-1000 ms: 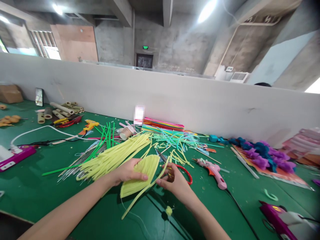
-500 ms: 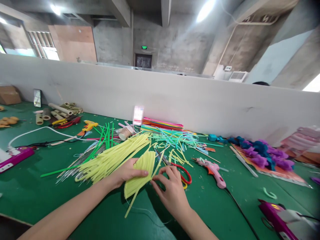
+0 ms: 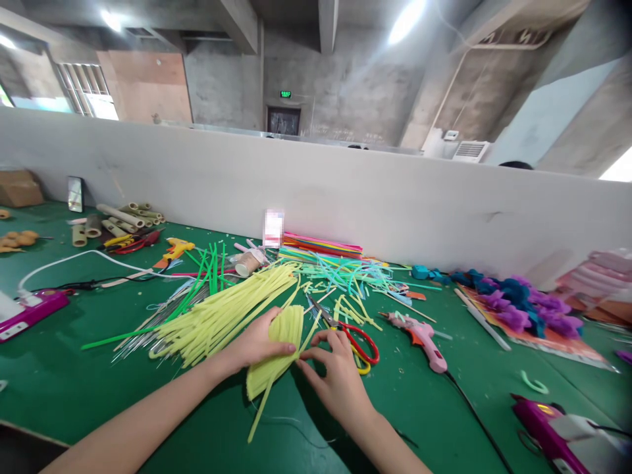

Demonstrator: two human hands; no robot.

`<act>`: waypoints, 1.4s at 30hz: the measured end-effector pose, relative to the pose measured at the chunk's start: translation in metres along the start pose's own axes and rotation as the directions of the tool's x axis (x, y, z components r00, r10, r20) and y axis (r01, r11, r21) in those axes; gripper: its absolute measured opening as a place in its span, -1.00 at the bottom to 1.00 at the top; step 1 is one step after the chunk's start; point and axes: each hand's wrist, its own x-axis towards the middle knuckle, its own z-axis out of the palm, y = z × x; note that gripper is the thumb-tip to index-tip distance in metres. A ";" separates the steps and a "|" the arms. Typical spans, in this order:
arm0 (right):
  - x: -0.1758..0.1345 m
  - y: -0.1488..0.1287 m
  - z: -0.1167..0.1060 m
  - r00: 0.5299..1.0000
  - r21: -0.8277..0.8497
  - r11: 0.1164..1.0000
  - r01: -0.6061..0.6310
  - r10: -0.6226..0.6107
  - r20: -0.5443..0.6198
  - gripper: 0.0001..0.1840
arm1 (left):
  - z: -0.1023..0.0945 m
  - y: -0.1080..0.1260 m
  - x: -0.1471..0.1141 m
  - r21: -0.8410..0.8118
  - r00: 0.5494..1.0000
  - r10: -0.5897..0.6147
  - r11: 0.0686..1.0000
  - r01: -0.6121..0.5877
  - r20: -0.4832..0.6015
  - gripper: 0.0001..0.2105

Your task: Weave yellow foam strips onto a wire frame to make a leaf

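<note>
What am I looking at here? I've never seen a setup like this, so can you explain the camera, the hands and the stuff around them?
There is no robot here: these are a person's own bare hands, seen from a camera on their head facing forward and down.

The left hand grips a pale yellow bundle of fuzzy strips. The right hand pinches a long yellow strip at the bundle's edge.

On the green table, a big pile of yellow strips lies beyond the left hand, and scissors lie by the right. Farther right is a pink glue gun; at the far left are cut bamboo pieces.
</note>
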 end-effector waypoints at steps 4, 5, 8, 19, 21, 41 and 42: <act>0.000 0.005 0.004 0.998 -0.017 0.999 -0.039 0.040 0.053 -0.94 | 0.004 -0.005 0.001 0.434 0.944 0.291 0.879 -0.198 -0.158 -0.52; 0.000 0.006 0.004 0.997 -0.026 0.999 -0.044 0.045 0.055 -0.93 | 0.005 -0.004 -0.001 0.486 0.945 0.311 0.844 -0.227 -0.097 -0.66; 0.001 0.007 0.006 0.997 -0.045 0.997 -0.055 0.057 0.044 -0.86 | 0.008 0.002 -0.007 0.585 0.944 0.304 0.746 -0.317 0.124 -0.77; 0.005 0.005 0.013 0.984 -0.122 0.981 -0.151 0.137 -0.115 -0.87 | 0.020 0.011 -0.020 0.691 0.951 0.285 0.663 -0.289 0.124 -0.86; 0.004 0.004 0.015 0.977 -0.139 0.977 -0.163 0.140 -0.161 -0.87 | 0.021 0.011 -0.021 0.700 0.947 0.296 0.649 -0.298 0.129 -0.86; 0.009 0.004 0.017 0.940 0.013 0.942 -0.336 0.336 -0.054 -0.86 | 0.020 0.021 -0.028 0.766 0.867 0.384 0.434 -0.474 0.319 -0.83; 0.010 0.003 0.016 0.936 0.017 0.938 -0.348 0.348 -0.048 -0.86 | 0.019 0.021 -0.027 0.763 0.858 0.393 0.425 -0.487 0.330 -0.84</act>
